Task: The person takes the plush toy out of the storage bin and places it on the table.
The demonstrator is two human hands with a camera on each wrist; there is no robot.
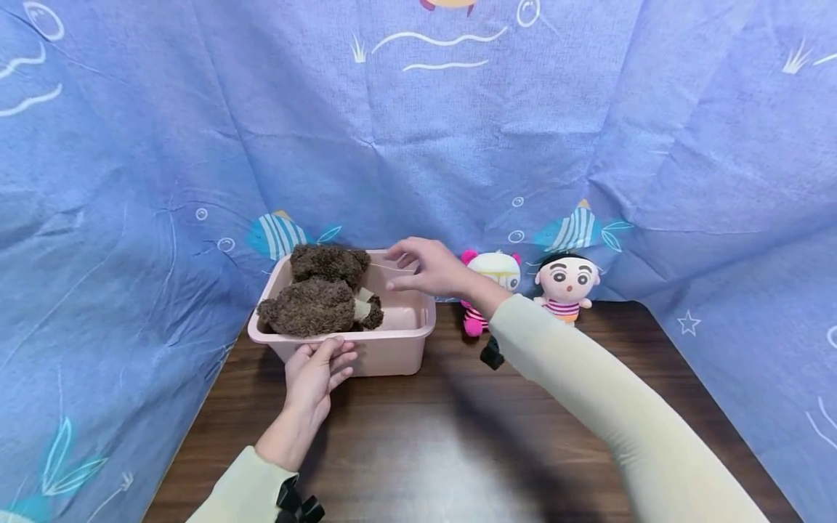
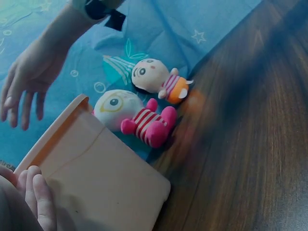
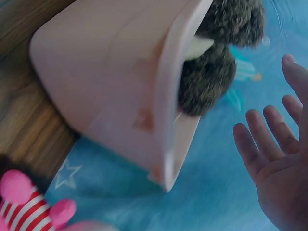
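Note:
A pale pink plastic bin (image 1: 386, 356) stands at the back left of the table. Inside it, in the left and middle part, lie two dark brown curly plush toys (image 1: 310, 309), side by side, with cream patches. My left hand (image 1: 310, 378) holds the bin's front rim, thumb at the edge and fingers against the outer wall. Over the bin's right end hovers my right hand (image 1: 431, 267), its fingers loosely bent and nothing in them. In the right wrist view that hand (image 3: 284, 159) shows its palm and spread fingers, apart from the plush toys (image 3: 207, 82).
Just right of the bin sits a panda-like plush doll (image 1: 493, 272) in pink and stripes, partly behind my right forearm. Beside it is a black-haired plush doll (image 1: 566, 283) in a striped top. Blue sea-print cloth (image 1: 425, 160) hangs around the dark wooden table (image 1: 405, 450).

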